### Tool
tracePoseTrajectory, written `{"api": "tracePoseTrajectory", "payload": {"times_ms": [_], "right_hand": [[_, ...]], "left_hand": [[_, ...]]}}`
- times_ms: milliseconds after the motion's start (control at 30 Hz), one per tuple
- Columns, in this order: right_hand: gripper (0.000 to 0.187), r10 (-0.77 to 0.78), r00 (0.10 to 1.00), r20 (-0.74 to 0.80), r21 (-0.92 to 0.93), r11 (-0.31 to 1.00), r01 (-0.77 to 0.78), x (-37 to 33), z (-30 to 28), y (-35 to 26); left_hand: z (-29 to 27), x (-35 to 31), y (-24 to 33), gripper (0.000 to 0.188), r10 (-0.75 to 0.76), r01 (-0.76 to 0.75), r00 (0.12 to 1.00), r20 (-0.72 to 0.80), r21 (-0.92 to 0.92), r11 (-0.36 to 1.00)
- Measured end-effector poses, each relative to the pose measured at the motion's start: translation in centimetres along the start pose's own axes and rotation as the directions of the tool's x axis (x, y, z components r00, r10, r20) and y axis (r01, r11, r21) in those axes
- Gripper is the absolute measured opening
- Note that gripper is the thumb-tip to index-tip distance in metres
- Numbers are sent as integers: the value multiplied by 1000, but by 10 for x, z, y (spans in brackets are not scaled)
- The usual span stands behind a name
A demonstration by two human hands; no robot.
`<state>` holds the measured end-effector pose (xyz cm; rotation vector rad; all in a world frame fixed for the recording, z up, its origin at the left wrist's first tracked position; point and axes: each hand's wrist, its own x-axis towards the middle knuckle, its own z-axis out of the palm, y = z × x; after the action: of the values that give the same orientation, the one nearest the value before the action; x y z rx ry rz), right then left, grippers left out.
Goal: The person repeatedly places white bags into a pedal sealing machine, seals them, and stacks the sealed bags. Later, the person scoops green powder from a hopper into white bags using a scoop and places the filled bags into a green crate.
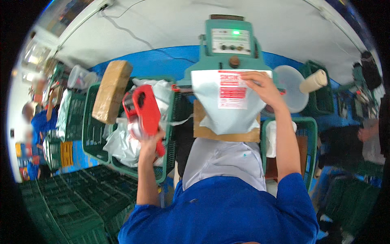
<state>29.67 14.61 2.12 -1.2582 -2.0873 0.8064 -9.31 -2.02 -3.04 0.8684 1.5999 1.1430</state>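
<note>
Far to the left of the machine, a blurred person in a blue shirt is in view, with a yellow crate nearby. To the lower left of the machine, close to my side, spread dark crates. Nearer the machine, on its left, stands a green crate with crumpled plastic bags in it, and a brown carton tilts over its left side. Between that carton and the machine, I have my left fingers closed around a red tape gun. Directly in front of the machine hangs a white bag with red print, its upper edge at the machine's lower front, overlapping a brown board. My right fingers lie nearly straight over the bag's upper right part; I cannot tell whether my thumb pinches it. Just right of the machine is a pale tub, with a cream roll at its right side. To the machine's lower right, a small crate holds something white.
</note>
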Motion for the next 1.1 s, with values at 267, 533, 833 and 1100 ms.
{"api": "tracePoseTrajectory", "payload": {"times_ms": [267,533,833,1100], "right_hand": [[21,55,998,5,-2,998,-55,1,0,-6],[23,82,996,41,-117,990,-76,2,-5,-15],[28,432,575,-695,401,896,-190,-85,32,43],[45,851,504,151,815,181,-550,-126,41,30]], "left_hand": [[14,168,-85,30,-144,172,808,-572,-6,985],[112,69,-22,26,182,-184,974,-137,-5,983],[154,79,-4,24,315,-285,934,166,-182,941],[127,39,10,38,278,-338,896,347,124,933]]}}
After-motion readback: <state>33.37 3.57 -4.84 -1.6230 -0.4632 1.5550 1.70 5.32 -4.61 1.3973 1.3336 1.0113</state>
